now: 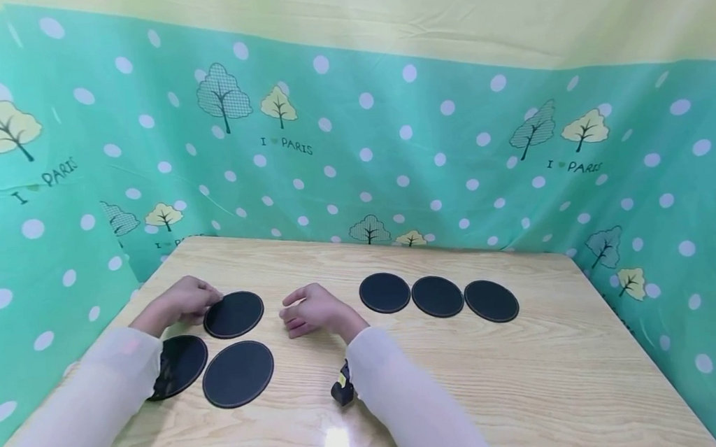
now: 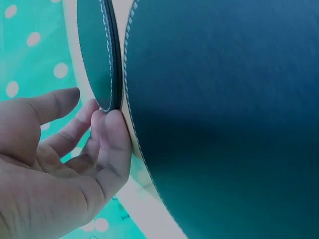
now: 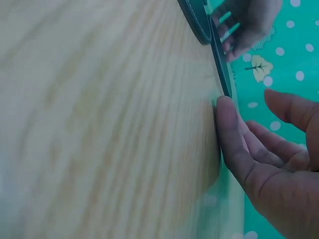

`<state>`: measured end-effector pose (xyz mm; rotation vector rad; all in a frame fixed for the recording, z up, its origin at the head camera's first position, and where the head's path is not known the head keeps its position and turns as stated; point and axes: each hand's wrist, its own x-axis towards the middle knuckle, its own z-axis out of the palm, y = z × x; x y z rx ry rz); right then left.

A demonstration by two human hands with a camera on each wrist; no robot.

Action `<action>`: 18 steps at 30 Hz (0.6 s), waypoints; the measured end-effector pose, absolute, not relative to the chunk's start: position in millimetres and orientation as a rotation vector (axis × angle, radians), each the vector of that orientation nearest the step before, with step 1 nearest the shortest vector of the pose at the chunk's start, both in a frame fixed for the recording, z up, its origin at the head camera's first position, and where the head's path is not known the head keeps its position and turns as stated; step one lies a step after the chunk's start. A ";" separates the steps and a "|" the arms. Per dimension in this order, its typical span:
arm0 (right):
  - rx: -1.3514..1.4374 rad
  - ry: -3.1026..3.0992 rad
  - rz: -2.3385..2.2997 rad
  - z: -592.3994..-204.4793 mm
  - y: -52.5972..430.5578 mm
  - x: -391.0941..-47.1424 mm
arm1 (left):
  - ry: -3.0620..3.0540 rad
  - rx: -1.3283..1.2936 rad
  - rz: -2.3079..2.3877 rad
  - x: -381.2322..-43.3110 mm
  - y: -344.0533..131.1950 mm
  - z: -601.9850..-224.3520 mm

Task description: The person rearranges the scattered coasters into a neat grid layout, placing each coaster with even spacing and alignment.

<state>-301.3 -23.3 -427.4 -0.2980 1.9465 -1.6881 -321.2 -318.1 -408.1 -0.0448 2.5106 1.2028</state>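
My left hand [image 1: 182, 302] touches the left edge of a round black coaster [image 1: 234, 314] with its fingertips. In the left wrist view, the fingers meet that coaster's stitched rim [image 2: 107, 64] while the thumb stays apart from it. Two more black coasters lie just in front: one [image 1: 183, 367] partly hidden by the left sleeve, the other [image 1: 239, 374] beside it. My right hand [image 1: 317, 309] hovers low over the table to the right of this group, fingers slightly bent and holding nothing. The right wrist view shows its thumb [image 3: 289, 107] spread from the fingers.
Further right, three black coasters [image 1: 437, 296] lie in a slanting row, edges close together. The wooden table [image 1: 473, 397] is backed by a green dotted curtain [image 1: 391, 165] behind and at both sides. A small black device [image 1: 342, 386] is strapped at the right wrist.
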 end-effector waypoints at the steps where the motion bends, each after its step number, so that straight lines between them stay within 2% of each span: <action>1: -0.276 1.919 -1.718 -427.7 -25.5 -300.6 | 2.493 -0.050 1.214 -320.8 -315.6 -407.8; 18: -0.047 1.732 -1.973 -426.0 -44.1 -296.3 | 2.405 -0.087 1.249 -319.6 -296.1 -406.7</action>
